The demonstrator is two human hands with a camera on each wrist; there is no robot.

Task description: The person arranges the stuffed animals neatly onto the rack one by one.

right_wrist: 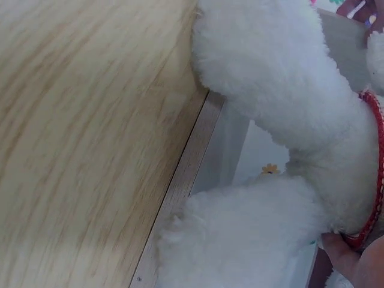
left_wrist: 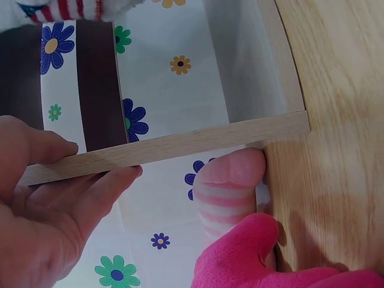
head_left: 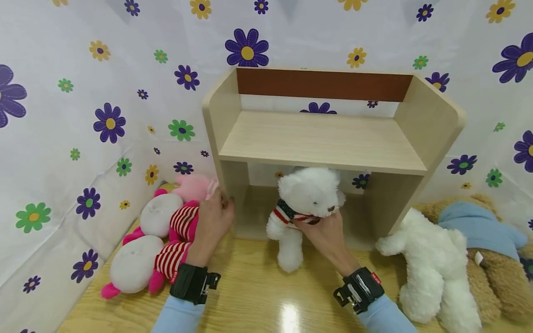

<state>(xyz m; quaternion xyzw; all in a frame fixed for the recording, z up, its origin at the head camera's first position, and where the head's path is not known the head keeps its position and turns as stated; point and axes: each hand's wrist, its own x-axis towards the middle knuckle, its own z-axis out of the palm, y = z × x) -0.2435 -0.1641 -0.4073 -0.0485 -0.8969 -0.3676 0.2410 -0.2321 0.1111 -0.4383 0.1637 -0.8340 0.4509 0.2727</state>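
A white teddy bear (head_left: pixel 311 189) in a striped sweater is held at its chest by my right hand (head_left: pixel 328 233). Its body is in front of the lower compartment of a small wooden shelf (head_left: pixel 325 134), legs hanging down. The right wrist view shows the bear's furry legs (right_wrist: pixel 270 66) beside the shelf's bottom edge, with part of my hand at the sweater's red hem. My left hand (head_left: pixel 214 217) grips the shelf's left side panel (left_wrist: pixel 180 144), thumb on the inner face and fingers on the outer one.
Left of the shelf, pink-and-white plush toys (head_left: pixel 137 264) in striped clothes lie along the wall cloth. To the right, another white plush (head_left: pixel 437 268) leans against a brown bear (head_left: pixel 495 273) in blue. Flower-printed cloth (head_left: pixel 137 60) hangs behind the wooden table (head_left: pixel 250 296).
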